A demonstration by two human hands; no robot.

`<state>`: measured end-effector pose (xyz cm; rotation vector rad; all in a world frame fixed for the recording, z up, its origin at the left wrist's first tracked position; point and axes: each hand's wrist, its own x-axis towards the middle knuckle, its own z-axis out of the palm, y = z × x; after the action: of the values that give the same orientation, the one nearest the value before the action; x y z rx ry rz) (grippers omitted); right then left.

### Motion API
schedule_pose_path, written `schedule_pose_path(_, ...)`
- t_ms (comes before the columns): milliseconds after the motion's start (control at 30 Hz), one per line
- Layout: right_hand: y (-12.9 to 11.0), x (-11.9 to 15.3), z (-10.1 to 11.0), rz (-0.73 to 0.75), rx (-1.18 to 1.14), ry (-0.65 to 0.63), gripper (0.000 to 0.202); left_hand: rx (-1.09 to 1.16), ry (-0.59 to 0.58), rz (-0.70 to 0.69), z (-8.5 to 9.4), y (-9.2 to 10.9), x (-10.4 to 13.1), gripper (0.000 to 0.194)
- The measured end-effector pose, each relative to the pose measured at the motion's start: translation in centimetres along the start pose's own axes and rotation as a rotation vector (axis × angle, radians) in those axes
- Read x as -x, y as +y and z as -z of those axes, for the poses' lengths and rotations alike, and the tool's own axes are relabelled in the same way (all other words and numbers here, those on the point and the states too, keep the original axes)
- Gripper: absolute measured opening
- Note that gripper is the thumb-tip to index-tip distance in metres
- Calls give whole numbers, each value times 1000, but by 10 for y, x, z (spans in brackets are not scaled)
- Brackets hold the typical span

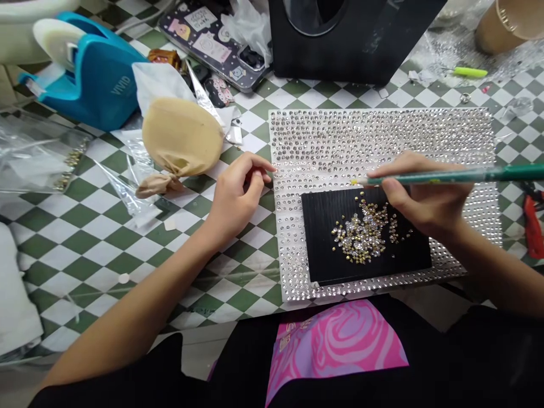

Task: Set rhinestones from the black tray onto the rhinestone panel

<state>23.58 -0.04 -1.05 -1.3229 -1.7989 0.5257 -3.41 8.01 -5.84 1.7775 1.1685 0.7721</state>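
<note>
A green pencil-like stick (425, 177) with a yellowish tip is pinched in my right hand (429, 198). Its tip is over a white sheet covered in rows of rhinestones (382, 133). Below that tip, a black board (323, 249) lies on the sheet and bears a pile of loose gold and clear rhinestones (363, 235). My left hand (240, 192) rests at the sheet's left edge, fingers curled, index fingertip touching the edge. Whether anything is between its thumb and fingers I cannot make out.
Left of the sheet stand a tied beige pouch (182, 136) and a blue tape dispenser (102, 73). Behind are a phone in a patterned case (212, 45) and a black box (340, 51). A red-handled tool (533, 221) lies at the right, a brown cup (505, 28) at the back right.
</note>
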Motion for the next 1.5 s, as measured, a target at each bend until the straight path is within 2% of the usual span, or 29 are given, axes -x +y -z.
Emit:
schedule_pose_path(167, 10, -34, -23, 20, -1, -117, 11, -31, 3, -19, 1, 0, 0, 18)
schedule_pose_path(300, 17, -42, -35, 5, 12, -165, 8, -35, -3, -20, 1, 2, 0, 18)
schedule_pose_path(700, 21, -42, -37, 25, 44, -182, 8, -23, -2, -21, 1, 2, 0, 18)
schedule_pose_path(867, 16, -41, -34, -18, -1, -137, 10, -35, -9, -6, 1, 1, 0, 17)
schedule_pose_path(1033, 7, -30, -16, -26, -47, -106, 9, -25, -6, -2, 1, 0, 1, 17)
schedule_pose_path(1233, 4, 8, 11, -16, 25, -25, 24, 0, 5, -4, 1, -1, 1, 19)
schedule_pose_path(1367, 5, 28, 16, -29, 52, -12, 32, 15, 1, 5, 0, 0, 1, 19)
schedule_pose_path(1500, 6, 33, 15, -5, 32, -45, 40, 1, -2, 13, 1, 1, 1, 18)
